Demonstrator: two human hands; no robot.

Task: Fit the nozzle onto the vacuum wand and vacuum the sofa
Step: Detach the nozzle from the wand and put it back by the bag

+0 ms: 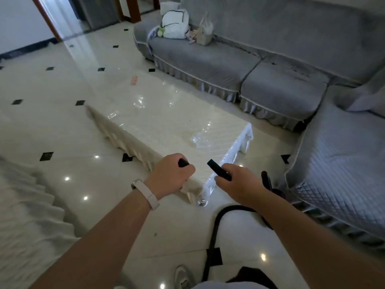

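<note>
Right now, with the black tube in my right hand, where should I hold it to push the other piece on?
Set the grip on the tube along its shaft, back from the far end, coming from the near right, where the right hand wraps it. The end points up and left toward the left hand holding the small dark piece, so the tip probably has to stay bare.

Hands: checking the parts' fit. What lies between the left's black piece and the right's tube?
Head view: a bare gap, only the table corner behind it. The black piece in the left hand and the tube in the right hand don't touch.
</note>
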